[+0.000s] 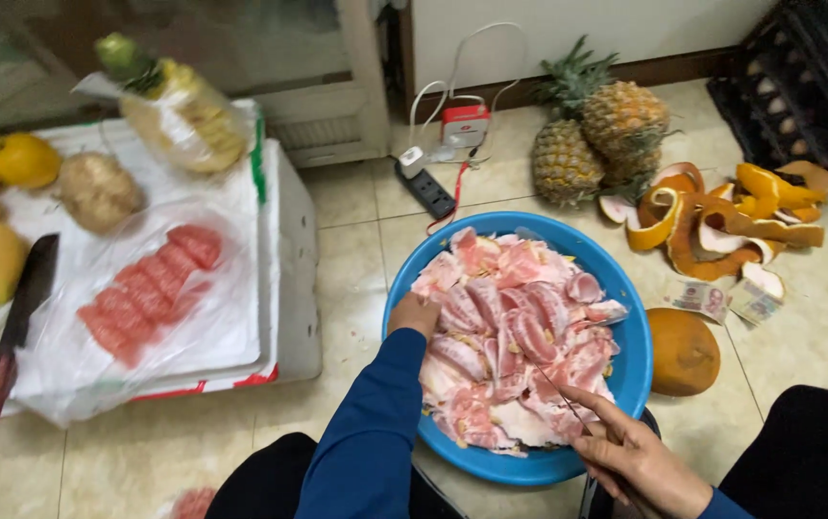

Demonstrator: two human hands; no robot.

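Left hand (415, 314) closed on pomelo segments (515, 336) at blue basin (637, 356) rim | right hand (637, 459) pinched around thin blade (560, 399) | risk: fingers could be nicked if the wet pulp slips.

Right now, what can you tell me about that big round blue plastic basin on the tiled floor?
The big round blue plastic basin is a wide, shallow bowl with a smooth rim, standing level on the beige tiled floor. It is heaped with pink pomelo segments and pale membrane scraps. The left hand rests at its left rim, touching the fruit. The right hand reaches over its near edge holding a thin blade. A whole orange-brown fruit lies against its right side.
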